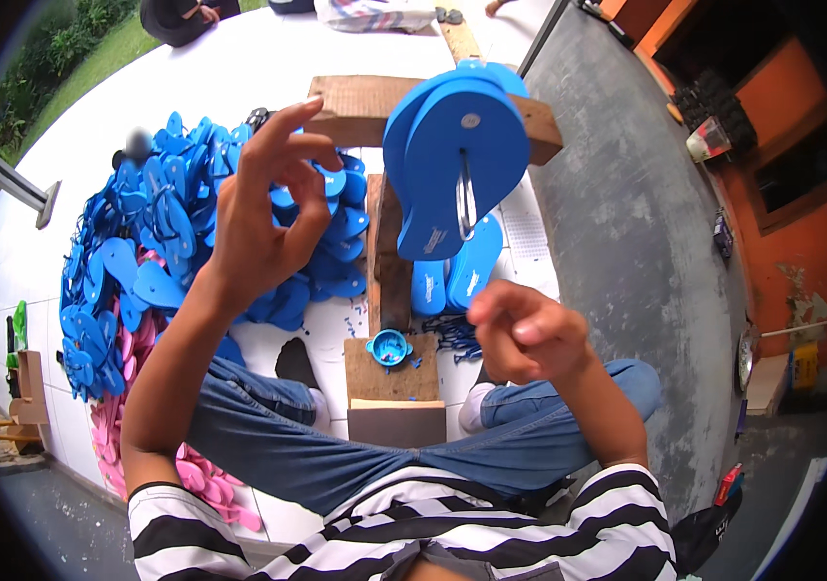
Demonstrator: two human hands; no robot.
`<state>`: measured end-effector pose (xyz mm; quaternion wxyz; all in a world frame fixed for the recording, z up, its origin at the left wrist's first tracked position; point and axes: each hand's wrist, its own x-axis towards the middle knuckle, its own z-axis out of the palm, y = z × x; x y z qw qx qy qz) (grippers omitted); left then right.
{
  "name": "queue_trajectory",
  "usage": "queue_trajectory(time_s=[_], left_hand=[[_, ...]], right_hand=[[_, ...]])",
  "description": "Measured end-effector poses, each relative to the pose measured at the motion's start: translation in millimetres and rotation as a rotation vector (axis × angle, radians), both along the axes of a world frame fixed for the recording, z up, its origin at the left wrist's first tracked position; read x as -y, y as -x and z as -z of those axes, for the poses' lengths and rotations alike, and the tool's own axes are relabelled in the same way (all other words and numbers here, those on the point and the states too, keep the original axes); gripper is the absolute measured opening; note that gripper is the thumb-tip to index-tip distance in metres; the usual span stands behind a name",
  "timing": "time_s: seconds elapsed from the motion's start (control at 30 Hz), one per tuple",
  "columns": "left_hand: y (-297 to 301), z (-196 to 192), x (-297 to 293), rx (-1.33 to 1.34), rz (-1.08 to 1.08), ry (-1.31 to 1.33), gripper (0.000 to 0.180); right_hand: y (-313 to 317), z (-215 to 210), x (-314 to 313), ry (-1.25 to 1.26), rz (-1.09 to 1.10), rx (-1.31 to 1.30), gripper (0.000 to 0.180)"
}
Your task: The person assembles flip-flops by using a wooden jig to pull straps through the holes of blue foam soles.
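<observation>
Blue flip-flop soles (476, 126) hang at the end of a wooden beam (355, 102), in front of my chest. From a slot in the front sole sticks a narrow metal loop tool (466, 198). My left hand (273, 198) is raised left of the soles, its fingers bent but apart, holding nothing visible. Below and right of the soles, my right hand (534, 334) has its fingers curled in; no object shows in it. Neither hand touches the soles. Beneath them lie more blue soles (476, 257) and a bunch of dark blue straps (452, 336).
A large heap of blue flip-flops (166, 213) spreads at the left, with pink ones (113, 436) nearer me. Between my legs, a small blue bowl (389, 347) sits on a wooden board (360, 373). A wooden post (389, 281) stands under the beam. Another person (186, 19) sits far left.
</observation>
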<state>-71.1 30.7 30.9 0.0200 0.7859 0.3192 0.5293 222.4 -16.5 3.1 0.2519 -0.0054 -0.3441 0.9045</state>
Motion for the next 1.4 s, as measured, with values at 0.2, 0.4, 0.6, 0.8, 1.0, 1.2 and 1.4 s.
queue_trajectory(time_s=[0.2,0.4,0.6,0.8,1.0,1.2,1.4], left_hand=[[-4.9,1.0,-1.4,-0.031,0.023,0.015,0.071],[-7.5,0.6,0.3,-0.044,0.038,0.049,0.07],[-4.1,-1.3,4.3,-0.07,0.025,0.026,0.07],[-4.4,1.9,3.5,-0.067,0.029,0.041,0.07],[-7.0,3.7,1.1,-0.082,0.046,0.064,0.07],[-11.3,5.8,0.3,-0.106,0.056,0.077,0.066],[-16.9,7.0,8.3,-0.199,0.096,0.08,0.053]], right_hand=[[0.6,-62.7,-10.2,-0.416,0.439,0.329,0.057],[18.4,-53.0,-24.9,-1.196,0.845,0.842,0.048],[19.2,-61.9,-28.0,-1.477,1.034,0.997,0.043],[16.1,-62.9,-30.0,-1.531,1.022,0.91,0.035],[9.5,-56.5,-34.1,-1.536,0.975,0.765,0.043],[13.1,-52.5,-35.9,-1.507,0.941,0.786,0.046],[18.0,-41.8,-38.8,-1.414,0.905,0.755,0.043]])
